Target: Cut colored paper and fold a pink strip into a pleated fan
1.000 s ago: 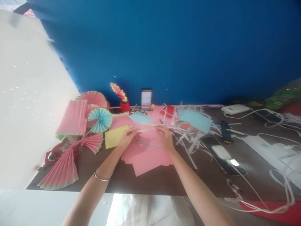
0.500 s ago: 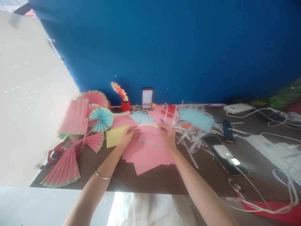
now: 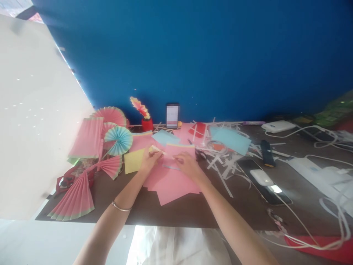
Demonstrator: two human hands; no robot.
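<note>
A narrow whitish strip of paper point(image 3: 158, 149) slants across the pinching fingers of my left hand point(image 3: 150, 161), with its upper end sticking out past them. My right hand point(image 3: 189, 165) has its fingers bent and closed over the pink sheets; whether the far end of the strip is between them I cannot make out. Just behind both hands lies a pink paper sheet point(image 3: 180, 149) with a yellow-and-blue far edge. Under them spreads a pile of pink paper point(image 3: 171, 184). A yellow sheet point(image 3: 133, 161) lies beside my left hand.
Folded pink paper fans point(image 3: 74, 198) and a blue pleated rosette point(image 3: 119, 140) are at left. A phone point(image 3: 172, 117) stands against the blue wall. White paper scraps point(image 3: 224, 167), a blue sheet point(image 3: 234, 140), a dark phone point(image 3: 261, 184) and white cables point(image 3: 340, 221) lie at right.
My right hand has moved left and nearer from the pink sheet's right edge, toward my left hand. The whitish strip now tilts up at my left fingers. My left hand has hardly moved.
</note>
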